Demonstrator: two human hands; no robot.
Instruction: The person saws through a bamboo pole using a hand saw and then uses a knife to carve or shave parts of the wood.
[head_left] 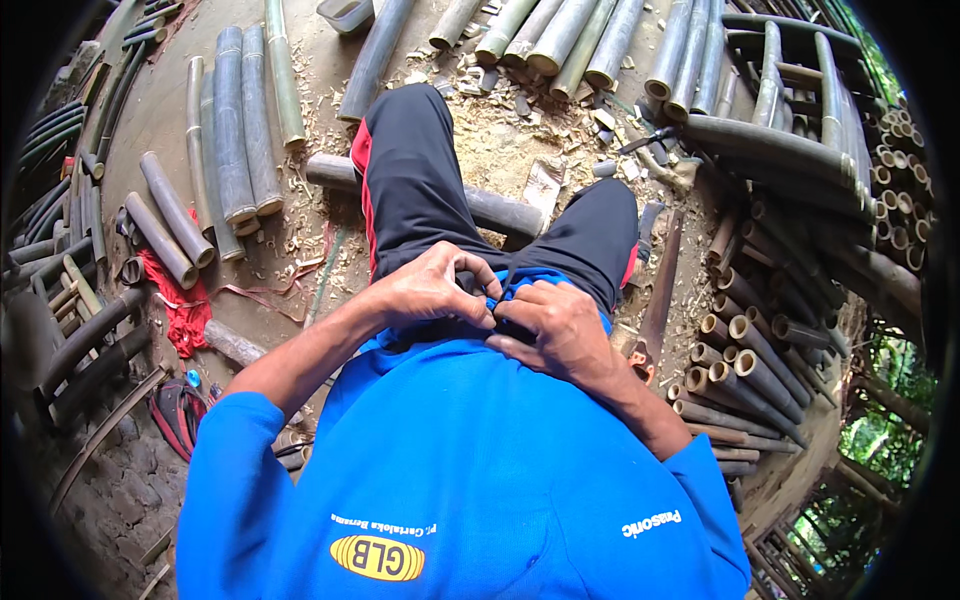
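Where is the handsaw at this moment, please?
In the head view, the handsaw is right of the right trouser leg, beside the stacked bamboo.

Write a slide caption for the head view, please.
Left hand and right hand at the waist of dark trousers, amid bamboo.

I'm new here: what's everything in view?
bamboo poles: dozens, grey-green and brown, ahead, left and right
shavings: many, pale, ground ahead
bamboo furniture: at least one, dark, upper right
handsaw: one, brown and orange, right
plastic tub: one, grey, top
cloth: one, red, left
bag: one, black and red, lower left
foliage: uncountable, green, right edge
shirt: one, blue, lower centre
trousers: one pair, black and red, centre
left hand: one, bare, centre
right hand: one, bare, centre
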